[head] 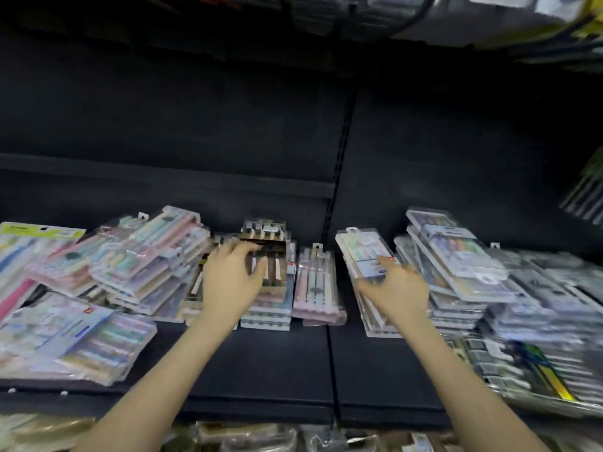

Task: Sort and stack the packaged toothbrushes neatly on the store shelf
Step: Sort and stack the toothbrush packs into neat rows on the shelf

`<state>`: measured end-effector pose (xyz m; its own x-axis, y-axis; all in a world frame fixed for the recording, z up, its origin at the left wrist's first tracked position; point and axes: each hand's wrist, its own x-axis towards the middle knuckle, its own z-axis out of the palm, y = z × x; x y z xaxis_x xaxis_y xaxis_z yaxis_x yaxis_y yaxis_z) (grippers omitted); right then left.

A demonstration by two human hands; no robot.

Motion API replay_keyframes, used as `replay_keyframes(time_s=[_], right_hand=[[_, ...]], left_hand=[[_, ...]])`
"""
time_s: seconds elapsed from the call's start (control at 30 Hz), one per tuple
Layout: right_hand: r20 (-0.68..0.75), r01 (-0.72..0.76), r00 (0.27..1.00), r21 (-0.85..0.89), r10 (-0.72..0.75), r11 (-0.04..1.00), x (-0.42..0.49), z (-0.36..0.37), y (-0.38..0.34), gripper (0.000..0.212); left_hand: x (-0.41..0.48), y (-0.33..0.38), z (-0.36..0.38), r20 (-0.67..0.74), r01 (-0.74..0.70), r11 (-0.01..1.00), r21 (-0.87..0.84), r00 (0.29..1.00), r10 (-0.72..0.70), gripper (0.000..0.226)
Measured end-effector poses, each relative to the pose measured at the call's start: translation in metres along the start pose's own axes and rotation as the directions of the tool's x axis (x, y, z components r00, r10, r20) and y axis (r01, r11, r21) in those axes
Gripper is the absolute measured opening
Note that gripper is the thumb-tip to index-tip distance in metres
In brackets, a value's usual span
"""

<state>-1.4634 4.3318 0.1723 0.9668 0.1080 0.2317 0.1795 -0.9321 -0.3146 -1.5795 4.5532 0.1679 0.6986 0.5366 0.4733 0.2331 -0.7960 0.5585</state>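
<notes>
Packaged toothbrushes lie in piles along a black store shelf (261, 363). My left hand (230, 278) rests on a dark-carded pack (272, 252) topping the middle stack, with fingers curled round its left edge. My right hand (396, 288) lies with fingers spread on a clear pack with a pale blue label (365, 252) that tops a slanted stack right of the shelf divider. A pink pack (318, 285) lies flat between the two stacks. The frame is blurred, so whether either hand truly grips is unclear.
A loose heap of pastel packs (143, 262) fills the left, with more packs (75, 337) at the front left. Tall stacks (456, 265) and grey packs (548, 298) crowd the right. A lower shelf with goods (248, 435) shows below. An upper shelf (359, 21) overhangs.
</notes>
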Motion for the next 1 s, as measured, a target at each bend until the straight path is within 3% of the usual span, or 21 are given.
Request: replay_keyframes(time_s=[0.13,0.27,0.33,0.37,0.43,0.53,0.67,0.8,0.87,1.0], right_hand=[[0.089,0.037,0.996,-0.126,-0.026,0.991,0.015,0.021,0.005,0.041],[0.054,-0.017,0.998,-0.282,0.033,0.959,0.022,0.027,0.005,0.04],[0.008,0.045,0.999,-0.353,-0.045,0.934,0.021,0.027,-0.002,0.038],[-0.02,0.116,0.992,-0.292,-0.128,0.949,0.017,0.027,-0.012,0.038],[-0.029,0.255,0.967,0.046,-0.254,0.966,0.004,0.028,-0.04,0.042],[0.251,0.146,0.925,0.455,-0.285,0.878,-0.015,0.034,-0.088,0.062],[0.428,-0.128,0.87,0.673,-0.243,0.728,-0.018,0.039,-0.105,0.05],[0.489,-0.411,0.863,0.825,-0.125,0.389,-0.018,0.029,-0.082,0.036],[0.473,-0.421,0.872,0.856,-0.123,0.301,-0.022,0.02,-0.061,0.033],[0.446,-0.367,0.854,0.881,-0.269,0.298,-0.036,-0.006,-0.001,0.03]], left_hand=[[-0.004,-0.02,0.001,0.006,0.09,0.981,0.169,0.996,-0.093,0.035],[0.002,-0.022,-0.001,0.153,0.243,0.967,0.07,0.956,-0.251,0.043],[0.003,-0.02,0.0,0.269,0.33,0.942,-0.064,0.914,-0.302,0.048],[0.004,-0.019,0.001,0.321,0.379,0.915,-0.142,0.892,-0.319,0.05],[0.003,-0.016,0.002,0.359,0.429,0.872,-0.233,0.872,-0.333,0.053],[0.004,-0.017,-0.001,0.398,0.41,0.879,-0.241,0.868,-0.296,0.047],[0.0,-0.028,-0.006,0.516,0.364,0.905,-0.219,0.83,-0.209,0.042],[-0.003,-0.034,-0.007,0.364,0.324,0.914,-0.243,0.904,-0.224,0.028],[-0.007,-0.035,-0.007,0.258,0.282,0.931,-0.231,0.941,-0.221,0.025],[-0.031,-0.024,-0.015,0.105,0.184,0.926,-0.329,0.982,-0.158,0.036]])
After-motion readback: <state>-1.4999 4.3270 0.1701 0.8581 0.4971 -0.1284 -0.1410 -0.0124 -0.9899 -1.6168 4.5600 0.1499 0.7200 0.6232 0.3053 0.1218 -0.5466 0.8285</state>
